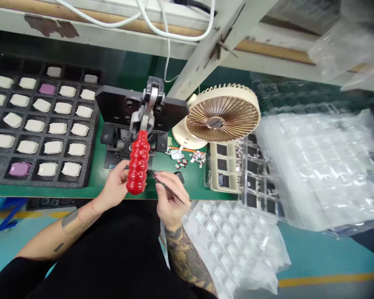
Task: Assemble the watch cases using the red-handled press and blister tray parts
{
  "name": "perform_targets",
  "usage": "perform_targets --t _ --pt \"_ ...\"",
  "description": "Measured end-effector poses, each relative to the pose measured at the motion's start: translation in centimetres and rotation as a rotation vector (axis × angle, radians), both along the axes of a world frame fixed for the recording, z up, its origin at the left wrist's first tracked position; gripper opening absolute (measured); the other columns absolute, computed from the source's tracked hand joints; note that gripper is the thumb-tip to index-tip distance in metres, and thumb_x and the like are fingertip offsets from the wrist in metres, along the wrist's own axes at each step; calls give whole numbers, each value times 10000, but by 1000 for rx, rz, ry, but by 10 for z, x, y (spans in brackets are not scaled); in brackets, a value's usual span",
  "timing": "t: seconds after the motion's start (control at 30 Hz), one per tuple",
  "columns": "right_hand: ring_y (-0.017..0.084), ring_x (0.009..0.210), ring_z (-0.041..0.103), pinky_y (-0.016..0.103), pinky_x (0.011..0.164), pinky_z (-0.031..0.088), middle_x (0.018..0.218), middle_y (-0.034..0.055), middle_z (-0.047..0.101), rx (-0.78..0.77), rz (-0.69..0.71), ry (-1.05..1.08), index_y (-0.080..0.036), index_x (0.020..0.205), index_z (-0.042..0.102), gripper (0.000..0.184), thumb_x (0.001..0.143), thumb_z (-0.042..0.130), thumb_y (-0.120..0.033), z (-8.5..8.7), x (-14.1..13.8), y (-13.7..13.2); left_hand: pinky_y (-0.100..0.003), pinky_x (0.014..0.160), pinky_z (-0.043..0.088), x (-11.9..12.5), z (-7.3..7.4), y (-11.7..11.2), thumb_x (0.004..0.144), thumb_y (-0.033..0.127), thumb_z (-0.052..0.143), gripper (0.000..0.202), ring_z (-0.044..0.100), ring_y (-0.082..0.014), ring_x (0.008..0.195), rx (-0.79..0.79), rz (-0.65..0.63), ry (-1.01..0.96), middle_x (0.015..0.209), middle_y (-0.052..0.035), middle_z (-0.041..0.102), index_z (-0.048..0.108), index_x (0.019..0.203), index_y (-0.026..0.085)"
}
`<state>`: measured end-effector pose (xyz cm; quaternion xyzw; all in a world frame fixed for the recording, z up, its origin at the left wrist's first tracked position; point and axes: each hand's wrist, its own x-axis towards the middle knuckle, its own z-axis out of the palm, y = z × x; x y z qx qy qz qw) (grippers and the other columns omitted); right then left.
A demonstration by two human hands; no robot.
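I have the left hand (115, 185) reaching forward beside the red handle (138, 162), fingers bent partly behind it; I can't tell what they hold. The right hand (173, 197) pinches the tweezers (170, 189) just right of the handle, long axis diagonal, tips forward-left. The handle points toward the body. Beneath is a green counter (195, 182); beyond, blue floor (314, 257).

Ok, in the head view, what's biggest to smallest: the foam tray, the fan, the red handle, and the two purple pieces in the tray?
1. Black foam tray
2. Cream desk fan
3. Red ribbed handle
4. Front purple piece and back purple piece: nearness to the camera makes their order unsure.
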<state>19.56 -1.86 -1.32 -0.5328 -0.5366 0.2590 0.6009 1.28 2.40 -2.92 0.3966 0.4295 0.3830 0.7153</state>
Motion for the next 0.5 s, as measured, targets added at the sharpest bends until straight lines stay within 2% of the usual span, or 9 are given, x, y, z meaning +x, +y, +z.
perform_targets --t 0.17,0.33,0.43,0.5 --pt "169 1058 790 361 959 679 1115 60 811 36 26 82 -245 1201 805 423 905 702 40 -12 -11 5 -292 759 657 0 -7 -5 1023 343 808 487 824 -215 883 30 15 37 1057 -115 821 564 1395 144" --pt "142 1051 781 324 974 676 1107 43 812 7 65 108 -267 1202 814 407 922 707 9 -16 -16 9 -291 736 648 0 -16 -10 1046 353 776 450 791 -181 810 29 28 17 1054 -108 818 558 1385 154" --pt "132 1047 779 302 993 676 1088 41 813 -43 36 164 -263 1158 829 301 950 728 -71 -17 -19 11 -296 740 646 0 -16 -9 1054 394 762 471 791 -187 805 14 29 27 1075 -122 815 567 1407 152" --pt "124 986 785 264 935 683 1053 49 814 -156 5 257 -234 1110 836 170 972 754 -176 -17 -21 12 -300 755 648 -1 -14 -8 1055 407 761 487 801 -201 838 15 23 34 1090 -132 814 573 1421 147"
